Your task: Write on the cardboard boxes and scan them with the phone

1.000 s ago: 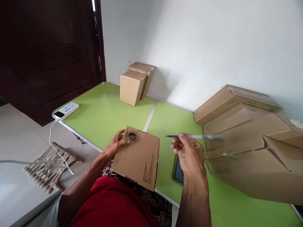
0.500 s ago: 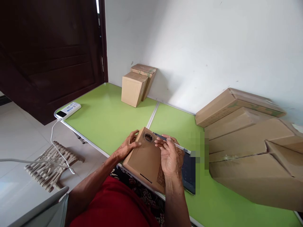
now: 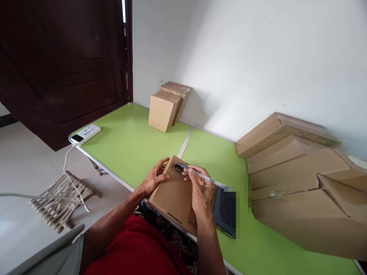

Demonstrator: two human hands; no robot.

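Observation:
A brown cardboard box lies at the table's front edge, with a dark ring-shaped mark near its far end. My left hand grips the box's left side, thumb on the top face and fingers along the side. Between the closed fingers of my right hand is a slim pen with a pale barrel. Its dark tip is at the ring mark; whether it touches the cardboard I cannot tell. A dark flat screen device, partly pixelated, lies right of the box, beside my right wrist.
Two small cartons stand against the wall. Large cardboard boxes fill the green table's right side. A white device with a cable sits at the left corner. Below is a woven stool.
My right hand has moved slightly left and down with the pen, bringing its tip over the ring mark. My left hand stays on the box. The whole view has shifted a little.

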